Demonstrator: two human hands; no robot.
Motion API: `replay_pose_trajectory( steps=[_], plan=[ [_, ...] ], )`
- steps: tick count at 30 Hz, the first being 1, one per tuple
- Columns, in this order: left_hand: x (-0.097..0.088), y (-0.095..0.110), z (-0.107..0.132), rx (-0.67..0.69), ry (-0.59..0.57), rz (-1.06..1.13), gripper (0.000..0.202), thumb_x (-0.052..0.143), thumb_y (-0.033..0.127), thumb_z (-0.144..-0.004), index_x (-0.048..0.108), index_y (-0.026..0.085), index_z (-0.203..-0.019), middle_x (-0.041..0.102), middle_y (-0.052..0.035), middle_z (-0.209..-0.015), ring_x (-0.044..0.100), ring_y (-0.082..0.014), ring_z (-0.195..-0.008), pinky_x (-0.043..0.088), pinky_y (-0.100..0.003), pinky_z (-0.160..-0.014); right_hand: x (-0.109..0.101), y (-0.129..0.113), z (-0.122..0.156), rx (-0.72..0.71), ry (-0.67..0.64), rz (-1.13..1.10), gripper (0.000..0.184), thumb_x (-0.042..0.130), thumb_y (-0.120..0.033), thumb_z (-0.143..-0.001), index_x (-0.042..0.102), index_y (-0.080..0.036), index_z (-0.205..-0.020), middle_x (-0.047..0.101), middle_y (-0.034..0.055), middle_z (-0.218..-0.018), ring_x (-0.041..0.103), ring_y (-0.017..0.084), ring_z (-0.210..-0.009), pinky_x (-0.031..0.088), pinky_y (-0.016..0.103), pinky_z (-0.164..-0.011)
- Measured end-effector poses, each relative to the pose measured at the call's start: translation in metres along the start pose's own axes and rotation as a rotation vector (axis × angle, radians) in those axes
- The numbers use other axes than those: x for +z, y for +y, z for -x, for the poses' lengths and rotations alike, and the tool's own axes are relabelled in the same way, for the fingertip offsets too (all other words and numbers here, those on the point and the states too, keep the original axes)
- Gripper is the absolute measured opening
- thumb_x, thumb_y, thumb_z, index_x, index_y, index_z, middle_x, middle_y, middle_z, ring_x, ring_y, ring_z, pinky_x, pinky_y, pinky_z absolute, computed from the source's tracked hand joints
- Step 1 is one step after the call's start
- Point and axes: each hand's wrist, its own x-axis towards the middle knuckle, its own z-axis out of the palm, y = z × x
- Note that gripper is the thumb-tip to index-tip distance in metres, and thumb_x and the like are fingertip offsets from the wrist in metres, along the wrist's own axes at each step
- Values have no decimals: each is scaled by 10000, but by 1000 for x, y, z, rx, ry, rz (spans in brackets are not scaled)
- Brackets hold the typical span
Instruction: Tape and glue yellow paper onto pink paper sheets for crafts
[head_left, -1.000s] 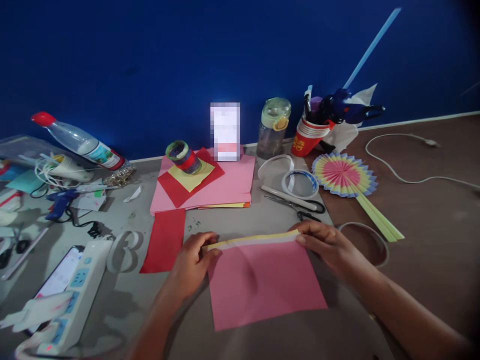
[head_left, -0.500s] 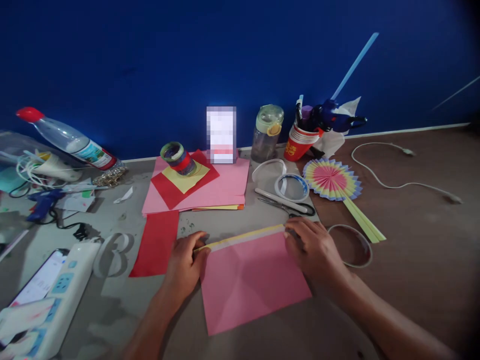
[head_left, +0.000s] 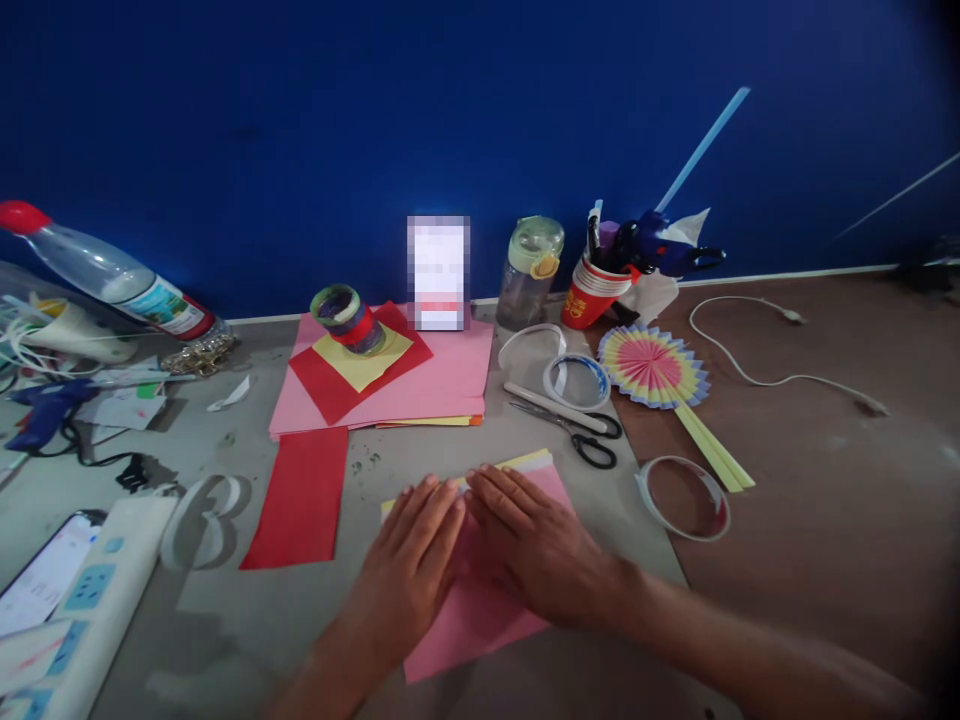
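Observation:
A pink sheet of paper [head_left: 480,622] lies on the table in front of me, with a pale strip and a yellow edge [head_left: 529,460] along its far side. My left hand [head_left: 416,555] rests flat on the left part of the sheet, its fingers stretched out to the far edge. On the right part, my right hand [head_left: 540,545] presses down with fingers extended. The two hands' fingertips nearly meet at the pale strip and hide its middle. Scissors [head_left: 592,448] with black handles lie just beyond my right hand.
A red paper strip [head_left: 300,500] lies left, below stacked pink paper [head_left: 465,375] bearing a small jar [head_left: 352,325]. Tape rolls [head_left: 684,498], a folded paper fan [head_left: 652,368] and a cup of tools [head_left: 592,295] stand right. A power strip [head_left: 112,590] and glue gun [head_left: 49,415] are left.
Both hands have moved inward from the ends of the sheet's far edge to its middle. Their fingers went from pinching the corners to lying flat on the paper.

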Motion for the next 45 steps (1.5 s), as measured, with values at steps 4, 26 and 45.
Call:
replay_pose_trajectory(
  steps=[4, 26, 45],
  plan=[
    [14, 2, 6, 10, -177, -22, 791, 467, 587, -882, 320, 62, -1456, 366, -183, -1502, 284, -344, -1405, 291, -484, -1122, 14, 1, 2, 35, -29, 28, 699, 569, -426, -854, 422, -2, -1390, 392, 215, -1477, 298, 324, -1398, 307, 459, -1137],
    [12, -9, 7, 35, -243, -33, 789, 424, 632, -883, 310, 116, -1469, 360, -172, -1505, 313, -332, -1400, 318, -508, -1103, 5, 1, 12, 145, -57, 30, 652, 552, -344, -854, 402, -43, -1412, 322, 197, -1520, 273, 309, -1415, 309, 464, -1140],
    [9, -3, 12, 60, -178, -191, 787, 403, 672, -866, 423, 98, -1403, 399, -145, -1492, 309, -330, -1380, 255, -466, -1095, -6, 4, 68, 241, 129, 193, 554, 528, -255, -855, 443, -80, -1374, 410, 209, -1455, 294, 345, -1388, 351, 555, -1071]
  ],
)
